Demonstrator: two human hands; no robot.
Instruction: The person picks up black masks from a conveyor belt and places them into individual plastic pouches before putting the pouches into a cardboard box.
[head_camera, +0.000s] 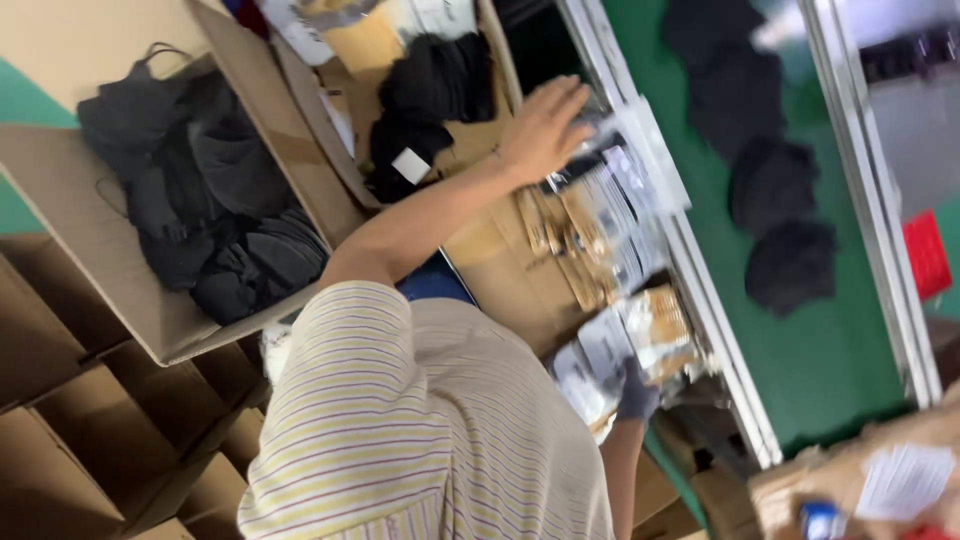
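Observation:
My left hand (545, 125) lies flat, fingers apart, on a stack of clear plastic packets (615, 200) with brown card inserts, which lean on a cardboard box flap beside the belt's rail. It grips nothing. Lower down, my right hand (636, 393), in a grey glove, is closed on a bundle of the same clear packets (640, 335) and holds them up near the rail. My striped short-sleeved shirt (420, 430) fills the lower middle and hides what lies under it.
Open cardboard box (70, 200) at left holds black garments (200, 190); a second box behind holds more. A green conveyor belt (810, 350) with metal rails carries several black garments (790, 265). Cardboard dividers (90, 430) sit lower left. A blurred tan shape with a white card (905, 480) is at bottom right.

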